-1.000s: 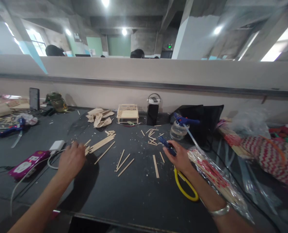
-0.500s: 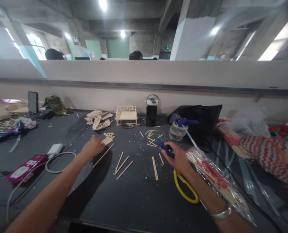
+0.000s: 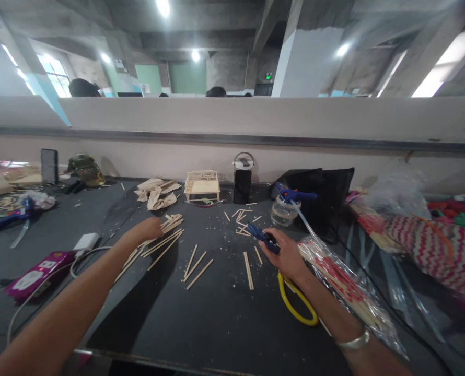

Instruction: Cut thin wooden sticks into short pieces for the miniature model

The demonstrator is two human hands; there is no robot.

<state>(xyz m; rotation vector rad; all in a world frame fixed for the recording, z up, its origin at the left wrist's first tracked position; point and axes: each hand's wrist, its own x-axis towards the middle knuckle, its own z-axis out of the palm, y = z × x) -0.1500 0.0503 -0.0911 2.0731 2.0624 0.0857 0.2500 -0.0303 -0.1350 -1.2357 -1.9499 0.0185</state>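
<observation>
My left hand is at a pile of thin wooden sticks left of centre; its fingers are too hidden to show what they hold. My right hand is wrapped round a dark blue tool that looks like cutters or pliers, its tip pointing up and left. Beyond that tip lie short stick pieces. Between the hands, three loose sticks rest on the dark table, and a close pair of sticks lies nearer my right hand.
A small wooden model stands at the back beside a black phone. A blue glue gun rests on a jar. Bagged sticks and a yellow loop are right, a purple power strip left.
My left hand has shifted slightly left and up, and more long sticks show beneath it. My right hand still holds the blue tool in nearly the same place. The view has shifted slightly.
</observation>
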